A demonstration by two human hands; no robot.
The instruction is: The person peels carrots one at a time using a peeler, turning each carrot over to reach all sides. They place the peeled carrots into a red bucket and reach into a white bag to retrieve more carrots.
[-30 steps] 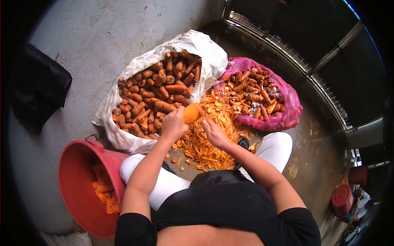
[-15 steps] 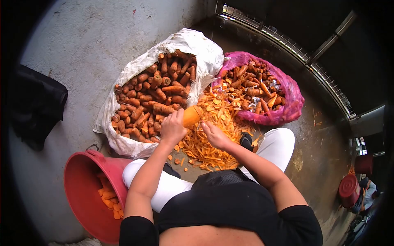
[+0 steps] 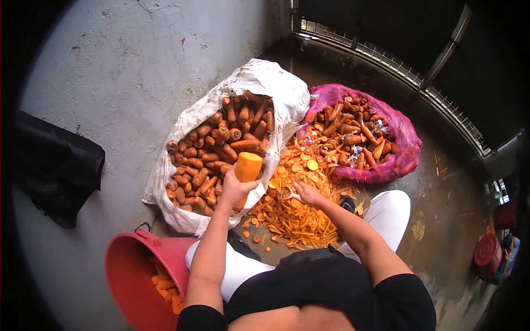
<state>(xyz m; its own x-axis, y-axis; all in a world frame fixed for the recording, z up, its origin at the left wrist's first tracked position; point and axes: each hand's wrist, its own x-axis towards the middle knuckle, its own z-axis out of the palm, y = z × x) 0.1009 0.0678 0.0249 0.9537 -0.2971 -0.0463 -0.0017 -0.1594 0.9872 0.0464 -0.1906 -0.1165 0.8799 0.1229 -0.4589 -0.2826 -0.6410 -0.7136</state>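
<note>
My left hand (image 3: 234, 188) is wrapped round a thick peeled carrot (image 3: 249, 166), held nearly upright with a flat, cut end on top. The carrot's lower end shows below my fingers, in front of the white sack. In my right hand (image 3: 309, 195) is a small pale peeler (image 3: 287, 193), partly covered by the fingers and apart from the carrot. Beneath it spreads a heap of orange peelings (image 3: 301, 220) mixed with round carrot slices, among them a bright yellow-orange slice (image 3: 312, 165).
A white sack (image 3: 279, 83) of unpeeled carrots stands against the wall. Beside it is a pink mesh sack (image 3: 408, 149) with carrots and scraps. A tilted red bucket (image 3: 124, 259) at left holds peeled carrots (image 3: 165, 288). Black cloth (image 3: 61, 165) hangs at left; another person (image 3: 508, 256) is far right.
The carrot has swung from lying sideways to upright, and my right hand with the peeler has drawn away from it. A bright round slice now shows on the heap. The view has shifted.
</note>
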